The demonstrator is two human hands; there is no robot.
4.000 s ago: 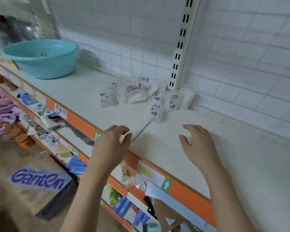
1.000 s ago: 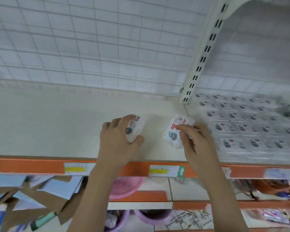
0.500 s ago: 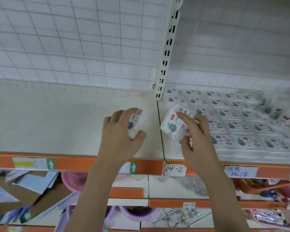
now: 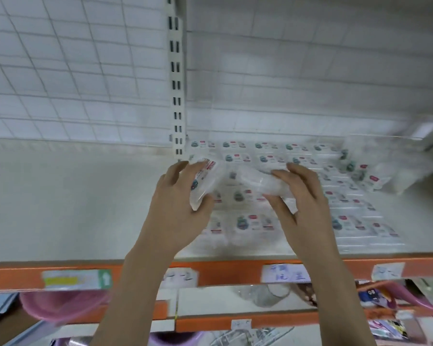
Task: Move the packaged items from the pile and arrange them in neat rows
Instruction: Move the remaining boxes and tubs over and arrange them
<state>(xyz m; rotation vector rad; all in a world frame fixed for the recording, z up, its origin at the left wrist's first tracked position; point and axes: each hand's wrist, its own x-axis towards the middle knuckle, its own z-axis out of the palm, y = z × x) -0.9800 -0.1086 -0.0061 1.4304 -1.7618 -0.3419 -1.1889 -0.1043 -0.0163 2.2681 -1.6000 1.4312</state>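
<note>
Head view, both hands up over the shelf (image 4: 60, 208), frame a bit motion-blurred. Left hand (image 4: 178, 208) grasps a clear pack (image 4: 203, 183) with a red-and-white label, thumb under its lower corner, fingers (image 4: 175, 171) curled round the left edge; the pack sits tilted, above the shelf surface. Right hand (image 4: 303, 203) grasps a second pack (image 4: 263, 183), fingers over the top, thumb below; this one is clear plastic and smeared, label not readable. The two packs sit just beside each other, near the upright (image 4: 176, 78), possibly touching at their inner edges, hard to tell with the blur. Both are held over the rows (image 4: 260, 226) of the same packs, which lie flat on the shelf right of the upright, running from the back wall to near the front edge. Rows look tidy at the left and front. At the far right back, a looser pile (image 4: 365, 178) of packs lies at mixed angles, touching the row ends. Shelf left of the upright is bare. Orange front rail (image 4: 223, 269) carries paper labels (image 4: 285, 273), handwriting too blurred to read. Pink basin (image 4: 63, 305) on the shelf below, left side. White wire grid (image 4: 73, 71) backs the unit.
</note>
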